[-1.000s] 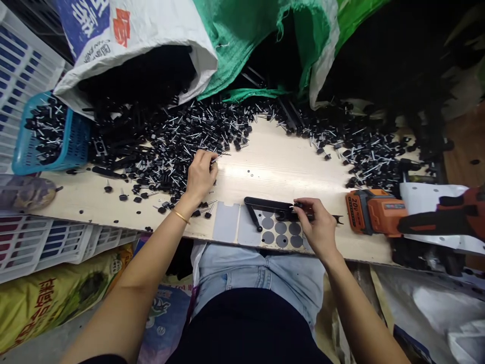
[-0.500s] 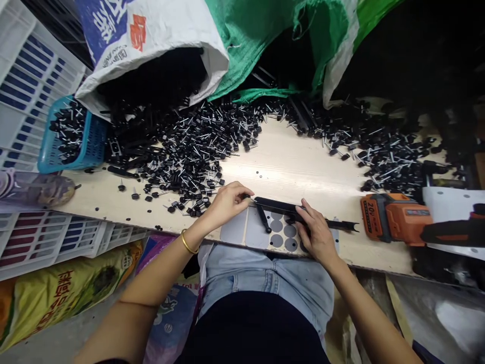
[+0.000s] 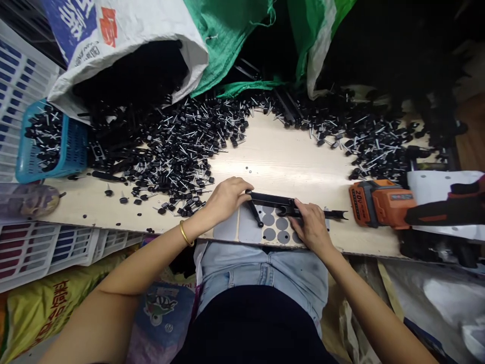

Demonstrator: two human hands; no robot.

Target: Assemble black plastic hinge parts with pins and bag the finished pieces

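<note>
We see the left hand [image 3: 226, 199] with its fingertips pinched together at the left end of the black bar [image 3: 271, 198], on a small black piece [image 3: 248, 191] they mostly hide. Our right hand [image 3: 312, 227] grips the bar farther right, thumb and fingers on either side of it. The bar lies near the front edge of the tabletop [image 3: 295, 156], a thinner black arm [image 3: 255, 213] angling from its left end. At our far left, the blue basket [image 3: 74, 151] holds black-headed metal pins [image 3: 47, 129]. The white sack [image 3: 146, 23] lies open toward us, its contents too dark to make out; inside the green sack [image 3: 215, 50] we glimpse long dark pieces [image 3: 248, 68].
</note>
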